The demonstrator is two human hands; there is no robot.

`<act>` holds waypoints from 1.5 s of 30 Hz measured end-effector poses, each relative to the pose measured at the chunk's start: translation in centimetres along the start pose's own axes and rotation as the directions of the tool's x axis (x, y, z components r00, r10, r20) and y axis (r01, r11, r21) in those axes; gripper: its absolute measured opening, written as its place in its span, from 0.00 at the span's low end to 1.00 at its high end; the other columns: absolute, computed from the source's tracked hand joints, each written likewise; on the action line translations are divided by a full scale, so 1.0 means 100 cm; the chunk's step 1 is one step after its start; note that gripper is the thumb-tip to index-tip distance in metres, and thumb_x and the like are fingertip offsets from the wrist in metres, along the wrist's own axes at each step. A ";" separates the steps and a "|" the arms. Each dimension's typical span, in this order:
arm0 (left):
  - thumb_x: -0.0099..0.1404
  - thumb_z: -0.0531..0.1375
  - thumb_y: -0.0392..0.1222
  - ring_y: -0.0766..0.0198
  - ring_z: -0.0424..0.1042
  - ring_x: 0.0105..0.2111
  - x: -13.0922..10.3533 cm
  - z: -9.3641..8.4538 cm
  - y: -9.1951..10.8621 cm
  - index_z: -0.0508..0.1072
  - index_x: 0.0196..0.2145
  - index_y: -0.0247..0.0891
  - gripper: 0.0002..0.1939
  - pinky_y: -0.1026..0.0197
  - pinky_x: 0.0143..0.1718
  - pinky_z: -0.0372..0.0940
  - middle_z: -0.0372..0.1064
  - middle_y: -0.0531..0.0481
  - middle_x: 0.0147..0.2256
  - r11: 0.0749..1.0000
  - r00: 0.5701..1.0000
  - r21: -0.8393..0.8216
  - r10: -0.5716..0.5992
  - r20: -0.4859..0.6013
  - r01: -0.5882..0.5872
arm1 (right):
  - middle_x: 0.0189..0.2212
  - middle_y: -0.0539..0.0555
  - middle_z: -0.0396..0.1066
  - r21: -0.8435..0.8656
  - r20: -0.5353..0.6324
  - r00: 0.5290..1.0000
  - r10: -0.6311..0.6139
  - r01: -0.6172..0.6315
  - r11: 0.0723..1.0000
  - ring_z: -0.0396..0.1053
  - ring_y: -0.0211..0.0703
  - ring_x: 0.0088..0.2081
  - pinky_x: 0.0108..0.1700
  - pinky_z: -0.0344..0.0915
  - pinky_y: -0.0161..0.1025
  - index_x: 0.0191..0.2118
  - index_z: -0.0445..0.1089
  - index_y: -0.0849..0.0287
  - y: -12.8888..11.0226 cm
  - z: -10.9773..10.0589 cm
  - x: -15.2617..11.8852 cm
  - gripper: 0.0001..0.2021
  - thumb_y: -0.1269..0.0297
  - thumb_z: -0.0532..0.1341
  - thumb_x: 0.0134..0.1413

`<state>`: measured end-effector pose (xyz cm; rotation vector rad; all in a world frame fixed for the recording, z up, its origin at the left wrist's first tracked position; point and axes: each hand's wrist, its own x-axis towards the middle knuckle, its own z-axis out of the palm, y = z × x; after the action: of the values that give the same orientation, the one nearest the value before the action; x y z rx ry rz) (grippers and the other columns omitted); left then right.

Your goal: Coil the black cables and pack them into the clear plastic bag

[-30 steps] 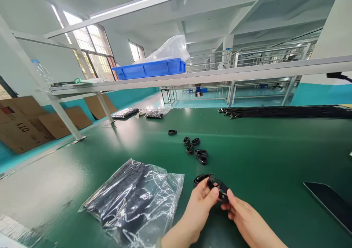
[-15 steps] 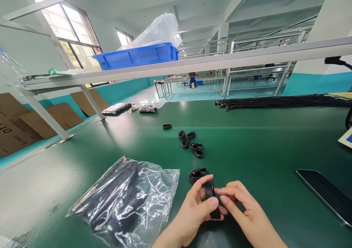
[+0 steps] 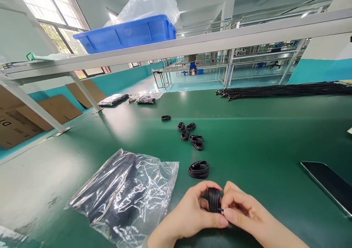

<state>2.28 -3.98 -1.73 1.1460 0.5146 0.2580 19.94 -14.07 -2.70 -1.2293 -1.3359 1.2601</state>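
L hand (image 3: 189, 213) grips coil (image 3: 213, 200), thumb below, fingers over top; R hand (image 3: 247, 209) pinches what looks like cable end (image 3: 222, 210) at its R side. Coil is btwn hands, above table (image 3: 255, 145), nearer the person than loose coil (image 3: 198, 174). Risks (my est.): L grip too loose = turns spring apart; R pull too hard = loops skew or end slips out. Tip part hidden by R fingers, so poss. mis-tuck w/o notice. If dropped, coil could hit loose coil just beyond & tangle.
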 end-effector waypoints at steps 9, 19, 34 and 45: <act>0.49 0.74 0.39 0.70 0.66 0.29 -0.001 -0.004 0.004 0.68 0.49 0.36 0.31 0.66 0.31 0.63 0.70 0.50 0.32 0.998 0.999 0.067 -0.017 -0.034 0.020 | 0.32 0.48 0.51 0.130 0.025 0.996 0.087 -0.089 0.987 0.50 0.43 0.33 0.35 0.50 0.37 0.31 0.58 0.56 -0.003 0.001 0.001 0.21 0.43 0.58 0.63; 0.48 0.74 0.32 0.66 0.75 0.32 -0.002 0.000 0.009 0.69 0.49 0.38 0.32 0.62 0.35 0.73 0.72 0.45 0.42 0.979 0.998 -0.202 0.014 0.068 0.000 | 0.36 0.49 0.59 0.043 -0.169 0.985 0.038 -0.031 0.999 0.57 0.41 0.33 0.35 0.57 0.35 0.37 0.68 0.54 0.011 0.014 0.007 0.07 0.58 0.64 0.60; 0.48 0.73 0.27 0.57 0.79 0.34 0.002 -0.018 0.007 0.71 0.47 0.42 0.30 0.61 0.32 0.76 0.56 0.38 0.62 0.931 0.963 -0.363 0.072 0.260 0.029 | 0.37 0.53 0.67 0.170 0.107 0.994 -0.015 -0.004 0.985 0.65 0.47 0.43 0.50 0.61 0.41 0.34 0.68 0.55 -0.010 0.002 0.001 0.17 0.52 0.53 0.71; 0.49 0.73 0.28 0.56 0.80 0.34 0.006 -0.017 0.000 0.70 0.48 0.42 0.30 0.61 0.33 0.75 0.75 0.47 0.36 0.915 0.871 -0.389 0.105 0.481 0.105 | 0.44 0.53 0.67 0.229 0.115 0.993 0.008 -0.035 0.973 0.65 0.49 0.49 0.56 0.60 0.45 0.49 0.71 0.52 -0.004 0.010 0.004 0.13 0.51 0.56 0.71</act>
<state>1.89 -2.37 -2.36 0.7599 -0.0034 0.0556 18.91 -13.78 -2.36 -1.0244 -1.2180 1.4749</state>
